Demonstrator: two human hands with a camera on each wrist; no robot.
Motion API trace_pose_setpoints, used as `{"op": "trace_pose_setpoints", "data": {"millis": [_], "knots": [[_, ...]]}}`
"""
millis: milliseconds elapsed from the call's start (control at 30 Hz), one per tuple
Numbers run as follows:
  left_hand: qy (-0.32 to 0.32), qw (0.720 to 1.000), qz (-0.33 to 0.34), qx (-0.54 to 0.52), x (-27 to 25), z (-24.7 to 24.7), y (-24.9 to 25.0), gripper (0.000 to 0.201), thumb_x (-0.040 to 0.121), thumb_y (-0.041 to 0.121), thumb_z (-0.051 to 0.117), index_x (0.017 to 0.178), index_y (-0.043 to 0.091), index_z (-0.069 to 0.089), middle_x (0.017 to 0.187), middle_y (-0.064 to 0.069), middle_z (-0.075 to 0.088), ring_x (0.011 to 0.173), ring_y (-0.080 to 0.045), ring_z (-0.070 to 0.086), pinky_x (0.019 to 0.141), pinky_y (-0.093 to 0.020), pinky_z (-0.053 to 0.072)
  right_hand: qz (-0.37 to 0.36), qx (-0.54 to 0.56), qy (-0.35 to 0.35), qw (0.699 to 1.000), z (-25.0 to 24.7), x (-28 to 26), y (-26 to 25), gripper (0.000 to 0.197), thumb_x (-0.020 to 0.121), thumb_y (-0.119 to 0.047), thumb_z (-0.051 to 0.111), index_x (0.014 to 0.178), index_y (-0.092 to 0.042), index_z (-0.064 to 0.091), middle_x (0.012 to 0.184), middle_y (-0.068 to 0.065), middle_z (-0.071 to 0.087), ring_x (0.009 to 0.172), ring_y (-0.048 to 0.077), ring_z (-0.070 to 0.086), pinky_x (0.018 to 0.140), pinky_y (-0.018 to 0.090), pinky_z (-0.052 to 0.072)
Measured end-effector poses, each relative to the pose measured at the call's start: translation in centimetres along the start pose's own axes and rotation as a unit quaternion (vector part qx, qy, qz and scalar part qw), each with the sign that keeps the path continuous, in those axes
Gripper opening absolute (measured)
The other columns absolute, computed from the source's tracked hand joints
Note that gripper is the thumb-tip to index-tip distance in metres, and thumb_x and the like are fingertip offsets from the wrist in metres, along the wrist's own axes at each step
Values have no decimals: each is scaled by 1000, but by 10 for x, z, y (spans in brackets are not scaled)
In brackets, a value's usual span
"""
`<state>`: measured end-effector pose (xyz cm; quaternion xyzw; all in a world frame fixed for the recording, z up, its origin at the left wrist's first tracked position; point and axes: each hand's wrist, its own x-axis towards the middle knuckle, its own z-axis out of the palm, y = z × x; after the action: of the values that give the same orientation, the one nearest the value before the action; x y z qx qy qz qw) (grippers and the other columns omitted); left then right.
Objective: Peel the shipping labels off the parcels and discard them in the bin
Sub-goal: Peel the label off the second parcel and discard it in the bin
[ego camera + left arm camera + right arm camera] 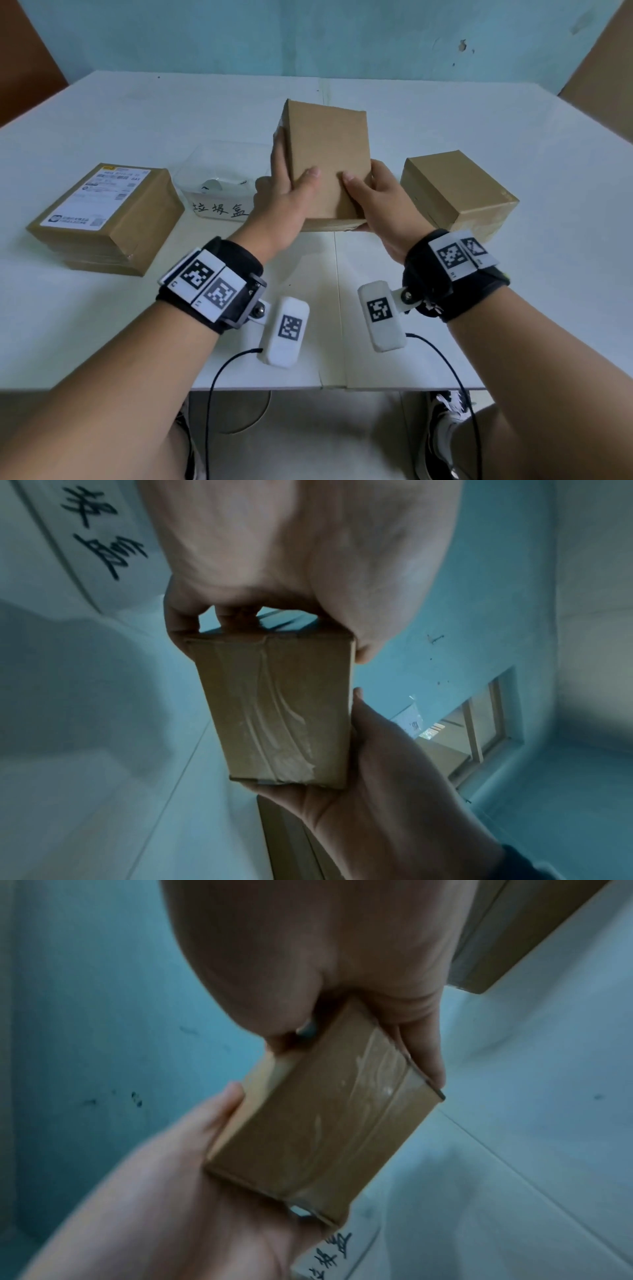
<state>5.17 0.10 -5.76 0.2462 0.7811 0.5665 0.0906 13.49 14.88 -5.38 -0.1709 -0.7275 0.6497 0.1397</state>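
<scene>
My left hand [286,202] grips the middle parcel [329,161] along its left edge, thumb flat on the plain brown face, fingers wrapped behind; my right hand [380,202] clasps the lower right corner, thumb on top, fingers underneath; parcel lifted off the white table [445,113], tilted toward me, tape along its near end; clear bin [219,185] just left of it; labelled parcel [106,216] far left, shipping label [97,193] on top; plain parcel [459,192] right.
</scene>
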Motion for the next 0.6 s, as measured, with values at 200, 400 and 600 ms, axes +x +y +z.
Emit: {"op": "trace_pose_setpoints", "data": {"millis": [200,400,600], "knots": [[-26,999,5,38,6,9,-4,86,73,81,47,144,67,0,142,-8,47,128,-30,50,111,-50,39,-27,-71,125,989,3,0,7,38,110,-50,49,93,-17,42,81,-6,51,69,8,49,67,29,41],[4,1000,-10,30,8,-6,-6,83,72,79,43,142,66,0,146,-9,41,132,-31,45,113,-53,35,-4,-15,-5,1000,3,2,6,50,100,-38,72,135,-10,50,124,4,68,113,21,70,95,44,61],[-32,999,8,35,-3,12,-6,86,74,78,45,145,64,-2,142,-7,41,131,-29,45,113,-52,36,-16,-113,119,986,-2,1,8,42,111,-54,44,100,-14,45,87,-3,54,76,13,51,77,35,43]]}}
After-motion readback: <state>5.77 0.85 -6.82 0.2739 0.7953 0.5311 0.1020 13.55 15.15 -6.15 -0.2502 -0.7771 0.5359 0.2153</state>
